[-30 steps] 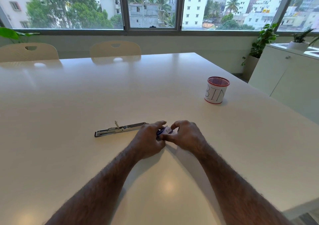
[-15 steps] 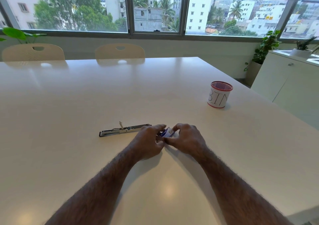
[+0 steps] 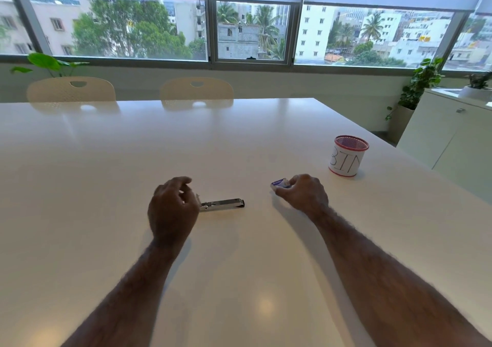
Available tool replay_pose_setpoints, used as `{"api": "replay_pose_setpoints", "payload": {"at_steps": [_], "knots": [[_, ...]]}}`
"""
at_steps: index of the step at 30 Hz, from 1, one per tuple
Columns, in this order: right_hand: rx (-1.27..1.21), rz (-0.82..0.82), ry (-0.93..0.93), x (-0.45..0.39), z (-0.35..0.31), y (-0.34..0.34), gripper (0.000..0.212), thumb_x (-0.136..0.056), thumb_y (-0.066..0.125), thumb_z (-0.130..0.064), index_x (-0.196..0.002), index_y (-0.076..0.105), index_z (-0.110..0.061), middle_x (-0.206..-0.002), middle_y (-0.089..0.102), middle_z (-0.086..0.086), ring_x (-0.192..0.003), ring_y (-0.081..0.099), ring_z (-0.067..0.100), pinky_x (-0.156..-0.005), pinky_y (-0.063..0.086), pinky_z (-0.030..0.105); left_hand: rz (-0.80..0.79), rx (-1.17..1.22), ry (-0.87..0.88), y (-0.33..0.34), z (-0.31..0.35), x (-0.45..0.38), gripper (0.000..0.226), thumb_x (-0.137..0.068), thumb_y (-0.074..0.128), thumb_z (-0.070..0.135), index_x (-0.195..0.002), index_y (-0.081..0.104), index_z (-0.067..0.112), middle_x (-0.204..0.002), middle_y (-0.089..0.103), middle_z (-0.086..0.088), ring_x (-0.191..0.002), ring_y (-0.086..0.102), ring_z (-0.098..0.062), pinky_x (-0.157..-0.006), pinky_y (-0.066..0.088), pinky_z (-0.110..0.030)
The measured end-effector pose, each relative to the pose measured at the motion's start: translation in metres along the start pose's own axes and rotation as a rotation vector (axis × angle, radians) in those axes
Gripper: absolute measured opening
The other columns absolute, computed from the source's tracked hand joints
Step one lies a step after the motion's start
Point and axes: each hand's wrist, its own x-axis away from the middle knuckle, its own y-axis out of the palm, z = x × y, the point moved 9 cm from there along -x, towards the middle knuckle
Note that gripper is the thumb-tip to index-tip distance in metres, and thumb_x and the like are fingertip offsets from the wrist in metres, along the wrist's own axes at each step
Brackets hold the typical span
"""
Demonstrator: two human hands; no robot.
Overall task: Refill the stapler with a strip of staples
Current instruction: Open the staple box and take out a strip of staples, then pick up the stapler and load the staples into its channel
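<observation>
The stapler [image 3: 223,204] lies opened flat on the white table [image 3: 239,139], a shiny metal bar with a dark right end. Its left part is hidden under my left hand [image 3: 172,208], which hovers over it with fingers curled and thumb near the fingertips. I cannot see whether anything is pinched there. To the right, my right hand [image 3: 304,195] rests on the table and grips a small blue-and-white staple box [image 3: 279,182] with its fingertips. The box is about a hand's width from the stapler's right end.
A white cup [image 3: 347,160] with a red mesh rim, marked "BIN", stands at the right behind my right hand. Two cream chairs [image 3: 196,89] face the table's far edge. A white cabinet [image 3: 452,133] and potted plants stand at the right.
My hands were together on the staple box beside the stapler; they have parted. The right hand took the box to the right, and the left hand moved over the stapler.
</observation>
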Motion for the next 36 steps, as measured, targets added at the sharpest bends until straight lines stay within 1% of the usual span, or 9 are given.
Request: {"api": "replay_pose_setpoints", "payload": {"at_steps": [5,10,14,18,21,24,26,31,36], "knots": [[0.079,0.103,0.091,-0.019,0.003,0.001,0.05,-0.067,0.065,-0.056,-0.09,0.074,-0.013,-0.092,0.073,0.014,-0.084,0.07,0.033,-0.064,0.046,0.03,-0.135,-0.14,-0.095,0.003,-0.051,-0.003,0.037,-0.072,0.057,-0.001,-0.106,0.069,0.009,-0.107,0.069,-0.011,-0.098,0.056,-0.033,-0.088,0.045,-0.038],[0.092,0.069,0.107,-0.031,-0.002,0.009,0.049,-0.071,0.065,-0.056,-0.096,0.074,-0.014,-0.098,0.072,0.014,-0.089,0.069,0.034,-0.065,0.045,0.031,-0.3,-0.146,-0.141,0.014,-0.075,-0.001,0.042,-0.074,0.053,-0.001,-0.112,0.067,0.011,-0.115,0.066,-0.01,-0.104,0.054,-0.032,-0.094,0.043,-0.039],[0.026,0.102,0.142,-0.032,-0.003,0.007,0.05,-0.073,0.063,-0.056,-0.093,0.069,-0.01,-0.096,0.071,0.017,-0.089,0.067,0.036,-0.066,0.043,0.031,-0.458,-0.209,-0.146,0.025,-0.079,0.005,0.055,-0.07,0.046,0.027,-0.12,0.064,0.017,-0.122,0.062,-0.009,-0.115,0.049,-0.031,-0.098,0.039,-0.039],[-0.296,0.034,0.237,-0.029,0.001,0.011,0.035,-0.079,0.061,-0.034,-0.098,0.059,-0.003,-0.096,0.066,0.017,-0.086,0.062,0.031,-0.072,0.045,0.031,-0.544,-0.293,-0.106,0.034,-0.081,0.007,0.048,-0.072,0.055,0.032,-0.119,0.064,0.024,-0.12,0.058,-0.003,-0.116,0.046,-0.027,-0.097,0.037,-0.039],[-0.798,-0.206,0.35,-0.015,-0.004,0.034,0.008,-0.084,0.05,-0.008,-0.084,0.057,-0.005,-0.073,0.051,0.012,-0.057,0.046,0.018,-0.046,0.039,0.023,-0.541,-0.28,-0.101,0.034,-0.081,0.005,0.033,-0.076,0.061,0.026,-0.108,0.069,0.023,-0.111,0.057,-0.001,-0.112,0.046,-0.026,-0.094,0.038,-0.036],[-1.139,-0.347,0.441,0.006,-0.013,0.048,0.022,-0.089,0.039,0.012,-0.105,0.053,0.005,-0.086,0.057,0.019,-0.07,0.058,0.02,-0.049,0.054,0.019,-0.559,-0.223,-0.096,0.033,-0.082,0.002,0.024,-0.079,0.064,0.022,-0.102,0.07,0.022,-0.106,0.057,-0.001,-0.109,0.046,-0.025,-0.093,0.039,-0.034],[-1.289,-0.403,0.459,0.015,-0.017,0.054,0.026,-0.088,0.036,0.02,-0.104,0.052,0.007,-0.095,0.059,0.025,-0.082,0.063,0.029,-0.058,0.06,0.023,-0.586,-0.205,-0.079,0.034,-0.082,0.002,0.021,-0.082,0.065,0.021,-0.103,0.07,0.021,-0.106,0.057,-0.002,-0.109,0.046,-0.025,-0.094,0.039,-0.034],[-1.387,-0.505,0.437,0.025,-0.021,0.06,0.027,-0.088,0.036,0.023,-0.098,0.057,0.01,-0.1,0.064,0.028,-0.089,0.068,0.033,-0.068,0.061,0.026,-0.611,-0.123,-0.042,0.03,-0.074,0.002,0.012,-0.082,0.069,0.02,-0.095,0.069,0.019,-0.096,0.06,0.001,-0.093,0.053,-0.019,-0.084,0.043,-0.031],[-1.452,-0.538,0.427,0.031,-0.022,0.061,0.026,-0.089,0.039,0.021,-0.099,0.061,0.011,-0.098,0.068,0.027,-0.079,0.074,0.029,-0.064,0.061,0.025,-0.593,-0.021,-0.127,0.022,-0.075,0.0,0.01,-0.079,0.075,0.021,-0.088,0.07,0.022,-0.08,0.068,0.008,-0.078,0.061,-0.012,-0.067,0.041,-0.022]]}}
